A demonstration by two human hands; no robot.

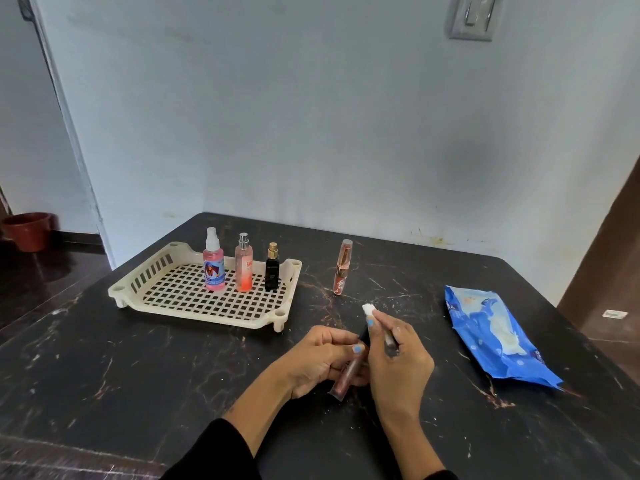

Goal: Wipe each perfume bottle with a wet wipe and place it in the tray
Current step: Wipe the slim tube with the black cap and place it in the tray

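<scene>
My left hand grips a slim brown perfume bottle with a dark cap, tilted over the table's front middle. My right hand pinches a white wet wipe against the bottle's cap end. A cream slotted tray sits at the back left. Three bottles stand upright inside it: a pink spray bottle, a peach bottle and a small black bottle. One copper-coloured bottle stands on the table right of the tray.
A blue wet wipe pack lies on the right side of the dark marble table. A wall runs behind the table. A brown pot stands on the floor at far left.
</scene>
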